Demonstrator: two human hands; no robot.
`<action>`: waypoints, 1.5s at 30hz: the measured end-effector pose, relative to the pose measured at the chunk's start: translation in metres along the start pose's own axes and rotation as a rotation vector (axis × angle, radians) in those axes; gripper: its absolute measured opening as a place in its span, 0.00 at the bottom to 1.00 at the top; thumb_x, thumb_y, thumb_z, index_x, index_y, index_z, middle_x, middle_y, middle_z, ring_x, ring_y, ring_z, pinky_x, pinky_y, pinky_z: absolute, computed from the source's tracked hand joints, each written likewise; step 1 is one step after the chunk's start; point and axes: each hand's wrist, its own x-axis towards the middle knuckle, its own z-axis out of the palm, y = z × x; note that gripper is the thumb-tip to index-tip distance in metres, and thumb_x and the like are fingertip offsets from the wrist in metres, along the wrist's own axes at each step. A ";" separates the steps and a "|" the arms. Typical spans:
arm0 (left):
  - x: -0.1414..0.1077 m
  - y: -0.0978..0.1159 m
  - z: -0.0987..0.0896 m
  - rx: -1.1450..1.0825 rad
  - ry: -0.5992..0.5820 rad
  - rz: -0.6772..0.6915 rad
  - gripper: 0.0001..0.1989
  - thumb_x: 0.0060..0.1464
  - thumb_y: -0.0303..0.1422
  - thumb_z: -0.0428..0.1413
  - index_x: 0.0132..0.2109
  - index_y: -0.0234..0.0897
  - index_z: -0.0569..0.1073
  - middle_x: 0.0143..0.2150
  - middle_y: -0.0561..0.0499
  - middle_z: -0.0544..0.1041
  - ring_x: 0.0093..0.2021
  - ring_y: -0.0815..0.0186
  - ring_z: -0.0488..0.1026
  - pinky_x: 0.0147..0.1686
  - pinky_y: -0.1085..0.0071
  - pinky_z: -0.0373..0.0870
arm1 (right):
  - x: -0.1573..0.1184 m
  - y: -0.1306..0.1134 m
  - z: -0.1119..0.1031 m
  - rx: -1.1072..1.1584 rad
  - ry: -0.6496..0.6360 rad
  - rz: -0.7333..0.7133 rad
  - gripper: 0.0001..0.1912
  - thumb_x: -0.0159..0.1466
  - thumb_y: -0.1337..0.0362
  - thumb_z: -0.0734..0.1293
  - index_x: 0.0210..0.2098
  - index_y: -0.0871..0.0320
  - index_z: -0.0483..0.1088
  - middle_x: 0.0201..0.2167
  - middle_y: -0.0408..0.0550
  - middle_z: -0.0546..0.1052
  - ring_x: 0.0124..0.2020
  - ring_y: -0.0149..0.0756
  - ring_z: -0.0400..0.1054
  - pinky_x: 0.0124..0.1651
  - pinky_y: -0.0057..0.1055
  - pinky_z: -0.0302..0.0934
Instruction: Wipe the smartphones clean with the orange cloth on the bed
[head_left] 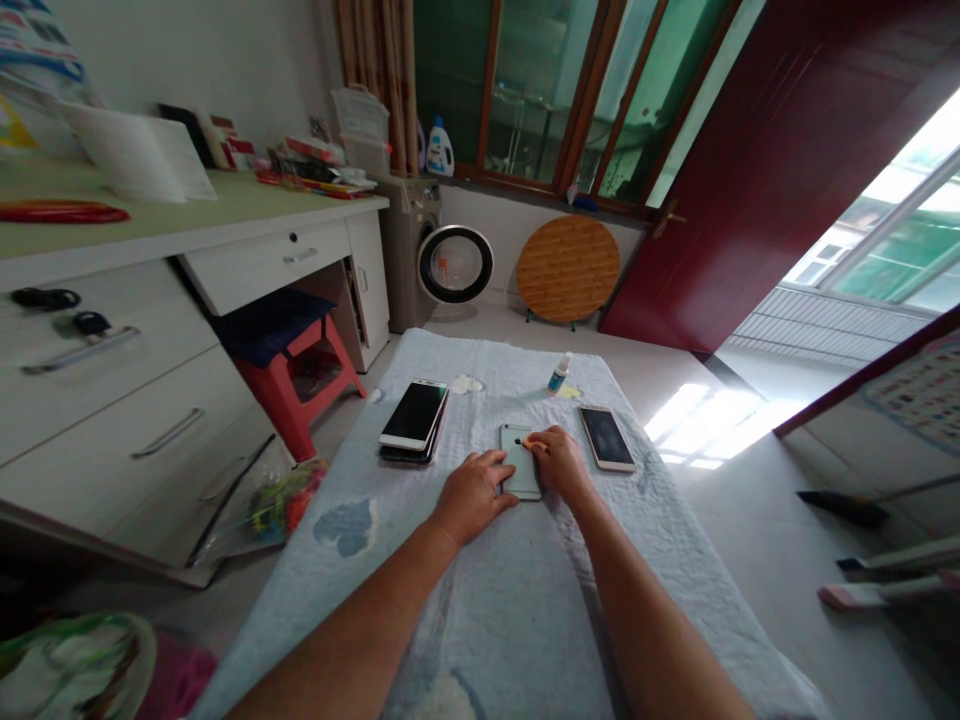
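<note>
A grey smartphone lies back side up on the cloth-covered table, a dark logo showing on it. My left hand grips its left edge, with fingers on the back and the thumb at the bottom corner. Between the fingertips of my right hand is a small orange piece, pressed against the upper right of the phone's back; its kind is too small to make out. To the left, a white-framed phone rests on a dark one. A gold-framed phone lies to the right, screen up. Behind it stands a small spray bottle.
The table wears a light blue cloth. At left are white drawers and a red stool. Farther back are a washing machine with its door open and a round wooden tabletop. A dark red door stands at right.
</note>
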 end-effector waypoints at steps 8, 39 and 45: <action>0.000 -0.002 0.002 -0.007 0.014 0.008 0.20 0.53 0.40 0.62 0.54 0.43 0.75 0.59 0.47 0.70 0.57 0.55 0.67 0.58 0.61 0.64 | 0.033 -0.014 0.004 -0.235 -0.021 0.059 0.15 0.63 0.69 0.61 0.41 0.56 0.79 0.40 0.50 0.75 0.42 0.34 0.67 0.47 0.27 0.55; 0.000 -0.001 0.002 0.008 0.008 0.004 0.21 0.54 0.40 0.61 0.54 0.41 0.75 0.59 0.46 0.71 0.55 0.54 0.68 0.56 0.60 0.65 | 0.056 -0.018 0.001 -0.506 -0.207 0.001 0.16 0.68 0.65 0.57 0.45 0.59 0.75 0.44 0.59 0.73 0.44 0.40 0.66 0.48 0.33 0.54; -0.001 -0.003 0.006 -0.016 0.032 -0.011 0.21 0.54 0.39 0.61 0.55 0.43 0.74 0.60 0.48 0.71 0.54 0.55 0.69 0.56 0.60 0.66 | 0.062 -0.043 0.020 -0.522 -0.241 -0.054 0.15 0.68 0.65 0.58 0.46 0.58 0.74 0.46 0.59 0.72 0.47 0.43 0.65 0.46 0.34 0.57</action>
